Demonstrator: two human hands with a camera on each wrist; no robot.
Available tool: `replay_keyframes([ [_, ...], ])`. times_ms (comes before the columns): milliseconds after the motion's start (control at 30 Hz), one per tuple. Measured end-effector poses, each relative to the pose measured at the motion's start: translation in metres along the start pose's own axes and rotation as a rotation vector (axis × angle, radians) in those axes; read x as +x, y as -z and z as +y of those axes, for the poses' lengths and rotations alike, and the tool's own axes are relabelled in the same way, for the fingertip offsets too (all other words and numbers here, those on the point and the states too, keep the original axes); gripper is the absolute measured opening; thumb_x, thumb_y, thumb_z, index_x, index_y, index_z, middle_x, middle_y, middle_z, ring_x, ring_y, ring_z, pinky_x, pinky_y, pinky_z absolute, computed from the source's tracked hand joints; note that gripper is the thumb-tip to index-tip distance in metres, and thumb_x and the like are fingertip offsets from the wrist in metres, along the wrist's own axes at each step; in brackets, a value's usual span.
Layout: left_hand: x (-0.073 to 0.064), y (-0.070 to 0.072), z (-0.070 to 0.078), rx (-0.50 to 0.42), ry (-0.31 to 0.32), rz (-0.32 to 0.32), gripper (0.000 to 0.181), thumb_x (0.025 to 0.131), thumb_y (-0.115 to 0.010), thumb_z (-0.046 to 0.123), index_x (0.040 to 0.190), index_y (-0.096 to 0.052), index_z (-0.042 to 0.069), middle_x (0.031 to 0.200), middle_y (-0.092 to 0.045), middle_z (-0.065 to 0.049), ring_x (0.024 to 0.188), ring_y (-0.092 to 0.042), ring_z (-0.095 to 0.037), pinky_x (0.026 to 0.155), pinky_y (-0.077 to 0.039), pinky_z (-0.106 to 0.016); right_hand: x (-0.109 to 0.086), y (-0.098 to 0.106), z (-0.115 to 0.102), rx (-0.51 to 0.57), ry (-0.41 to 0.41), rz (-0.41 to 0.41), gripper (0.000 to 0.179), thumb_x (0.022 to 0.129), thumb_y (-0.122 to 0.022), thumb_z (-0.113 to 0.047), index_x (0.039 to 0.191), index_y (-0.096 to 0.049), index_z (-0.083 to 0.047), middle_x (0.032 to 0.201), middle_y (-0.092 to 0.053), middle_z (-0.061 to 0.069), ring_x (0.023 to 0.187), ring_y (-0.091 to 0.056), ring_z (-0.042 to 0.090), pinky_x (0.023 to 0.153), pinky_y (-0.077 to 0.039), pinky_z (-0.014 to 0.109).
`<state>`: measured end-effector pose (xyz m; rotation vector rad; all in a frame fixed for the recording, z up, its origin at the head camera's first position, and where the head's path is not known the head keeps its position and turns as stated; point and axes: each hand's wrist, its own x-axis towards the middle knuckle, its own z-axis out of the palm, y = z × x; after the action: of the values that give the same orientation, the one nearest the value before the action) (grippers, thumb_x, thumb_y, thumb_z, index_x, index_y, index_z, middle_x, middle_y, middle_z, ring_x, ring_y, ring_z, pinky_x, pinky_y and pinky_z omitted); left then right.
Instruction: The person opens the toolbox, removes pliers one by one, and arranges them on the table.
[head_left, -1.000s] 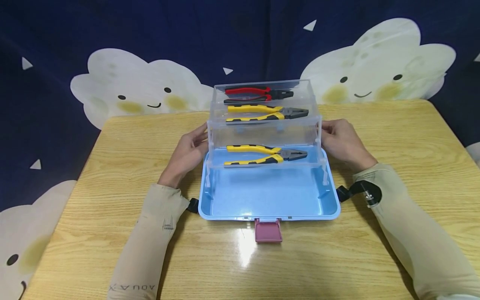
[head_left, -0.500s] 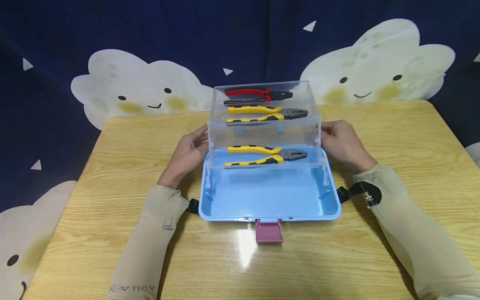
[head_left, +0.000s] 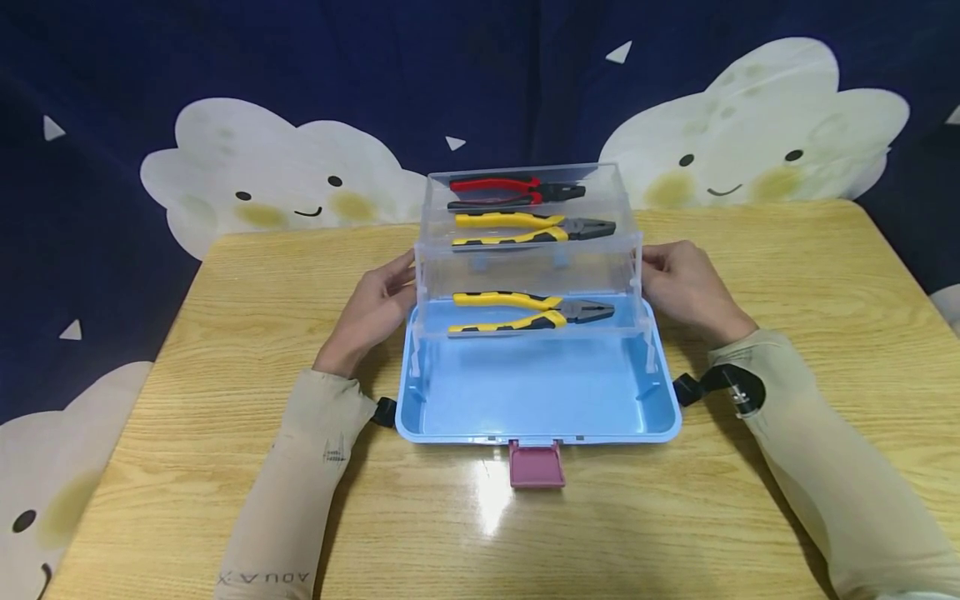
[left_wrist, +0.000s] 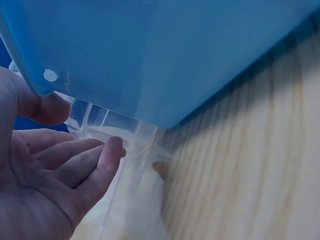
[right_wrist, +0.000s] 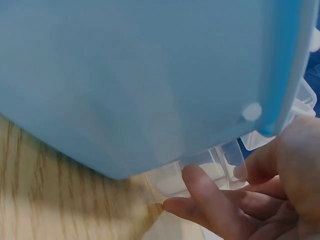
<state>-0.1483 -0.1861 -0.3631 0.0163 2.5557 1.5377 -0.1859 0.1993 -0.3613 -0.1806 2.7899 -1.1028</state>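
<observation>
A light blue toolbox (head_left: 536,387) stands open, with clear stepped trays raised above its base. In the upper tray (head_left: 596,177) lie red-and-black pliers (head_left: 495,182) and yellow-and-black pliers (head_left: 588,227). Another pair of yellow-and-black pliers (head_left: 551,317) lies in the lower tray (head_left: 600,271). My left hand (head_left: 369,308) is at the box's rear left, thumb and fingers about the clear plastic lid (left_wrist: 102,120) behind it. At the rear right, my right hand (head_left: 684,287) holds the lid's other side between thumb and fingers. From above, the trays hide most fingertips.
A pink latch (head_left: 536,467) hangs down at the toolbox's front. The wooden table (head_left: 247,333) extends to both sides. Behind it hangs a dark blue cloth (head_left: 360,58) with cloud prints. Black wrist-camera mounts (head_left: 686,389) sit close to the box's sides.
</observation>
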Motion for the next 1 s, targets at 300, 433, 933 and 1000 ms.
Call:
replay_keyframes([
  [300,0.0003,0.0017,-0.0020,0.024,0.027,-0.003,0.062,0.103,-0.052,0.024,0.162,-0.033,0.030,0.158,-0.053,-0.010,0.138,-0.059,-0.033,0.119,-0.046,-0.053,0.0004,0.0012,0.0009,-0.008,0.007,-0.024,0.050,0.108,-0.047,-0.040,0.141,-0.063,-0.005,0.101,-0.074,0.019,0.060,-0.054,0.020,0.047,-0.038,0.030],
  [433,0.0004,0.0025,-0.0018,0.021,0.027,-0.009,0.062,0.103,-0.052,0.025,0.162,-0.033,0.029,0.156,-0.054,-0.010,0.137,-0.060,-0.033,0.117,-0.048,-0.052,0.0001,0.0018,0.0013,-0.015,0.007,-0.025,0.050,0.108,-0.047,-0.039,0.140,-0.063,-0.005,0.110,-0.075,0.021,0.065,-0.058,0.022,0.049,-0.040,0.030],
  [933,0.0000,0.0039,0.0004,0.036,0.025,-0.019,0.063,0.103,-0.054,0.029,0.162,-0.033,0.027,0.156,-0.054,-0.009,0.139,-0.059,-0.033,0.115,-0.050,-0.052,-0.0005,0.0028,0.0034,-0.043,0.033,-0.018,0.048,0.108,-0.048,-0.037,0.139,-0.065,-0.003,0.086,-0.070,0.013,0.065,-0.056,0.019,0.048,-0.038,0.029],
  [1000,-0.0005,0.0045,0.0010,0.040,0.024,-0.020,0.063,0.102,-0.054,0.029,0.162,-0.034,0.027,0.156,-0.055,-0.009,0.139,-0.059,-0.033,0.114,-0.050,-0.052,-0.0005,0.0035,0.0035,-0.052,0.042,-0.017,0.048,0.108,-0.048,-0.036,0.138,-0.065,-0.003,0.086,-0.070,0.013,0.061,-0.054,0.018,0.047,-0.037,0.029],
])
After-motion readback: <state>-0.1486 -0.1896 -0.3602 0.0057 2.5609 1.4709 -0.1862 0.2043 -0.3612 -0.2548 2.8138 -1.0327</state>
